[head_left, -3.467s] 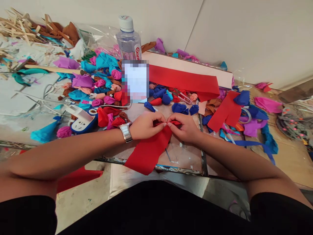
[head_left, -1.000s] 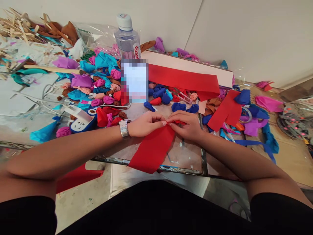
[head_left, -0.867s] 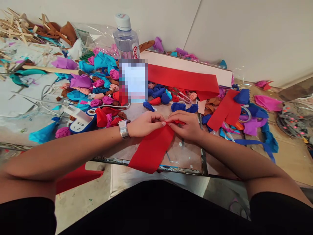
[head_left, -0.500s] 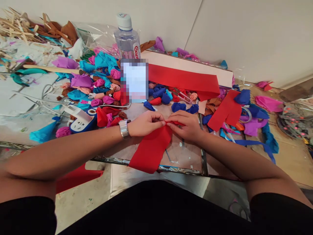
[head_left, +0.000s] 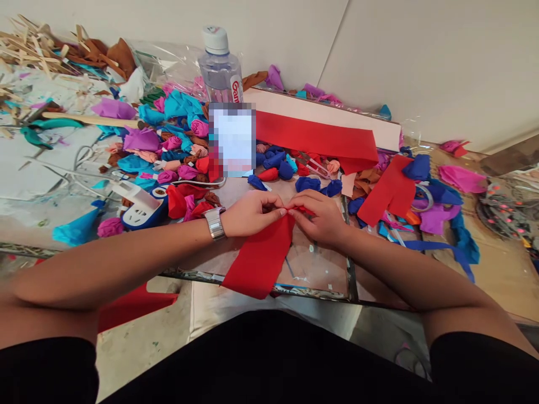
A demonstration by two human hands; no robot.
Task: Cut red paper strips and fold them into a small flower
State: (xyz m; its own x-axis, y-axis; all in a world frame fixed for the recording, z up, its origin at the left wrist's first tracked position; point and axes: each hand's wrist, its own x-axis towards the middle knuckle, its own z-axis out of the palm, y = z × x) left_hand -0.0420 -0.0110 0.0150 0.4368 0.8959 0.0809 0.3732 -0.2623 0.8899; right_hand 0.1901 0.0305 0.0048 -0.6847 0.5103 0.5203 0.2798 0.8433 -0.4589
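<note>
The bare left hand [head_left: 252, 214] (a silver metal-band watch [head_left: 215, 223] circles its wrist) and the bare right hand [head_left: 322, 216] meet at the fingertips, each grip pinching the upper end of a flat red strip of paper-like material [head_left: 261, 258]. It slants down across the pale, stained surface [head_left: 324, 266] to the near edge. Just beyond lie crumpled dark-blue bundles [head_left: 308, 184]; a blue-and-white power strip [head_left: 145, 212] sits near the left wrist.

- Near centre, the flat red paper-like strip [head_left: 261, 261] is one plain colour.
- Far centre, the clear plastic bottle [head_left: 218, 68] has a white cap [head_left: 215, 40].
- Left, the rounded plastic socket block [head_left: 138, 216] is white with blue sides.
</note>
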